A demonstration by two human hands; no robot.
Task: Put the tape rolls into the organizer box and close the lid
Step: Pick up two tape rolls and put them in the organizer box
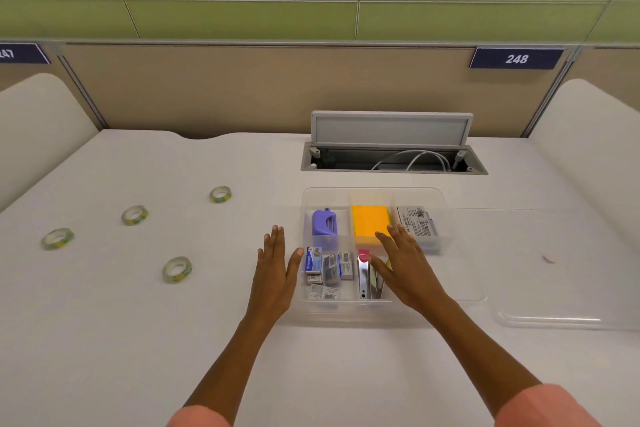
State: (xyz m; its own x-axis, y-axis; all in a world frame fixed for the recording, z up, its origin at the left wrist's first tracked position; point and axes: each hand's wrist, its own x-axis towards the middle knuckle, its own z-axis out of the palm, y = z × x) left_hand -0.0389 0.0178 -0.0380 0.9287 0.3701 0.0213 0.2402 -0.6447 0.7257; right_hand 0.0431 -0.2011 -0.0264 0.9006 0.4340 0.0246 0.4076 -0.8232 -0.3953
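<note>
Several clear tape rolls with green-yellow cores lie on the white table to the left: one at the far back [220, 194], one [134, 214], one at the far left [57, 238] and the nearest [177, 269]. The clear organizer box [375, 191] stands open in the middle, its compartments holding stationery. Its clear lid [568, 319] lies flat on the table to the right. My left hand [275, 274] hovers flat and empty just left of the box. My right hand [401, 263] is spread flat over the box's right part, holding nothing.
In the box are a purple hole punch [325, 222], orange sticky notes [369, 224], staple boxes [329, 267], a stapler [367, 277] and a grey packet [417, 224]. An open cable hatch [391, 156] is set into the table behind the box. Padded dividers rise left and right.
</note>
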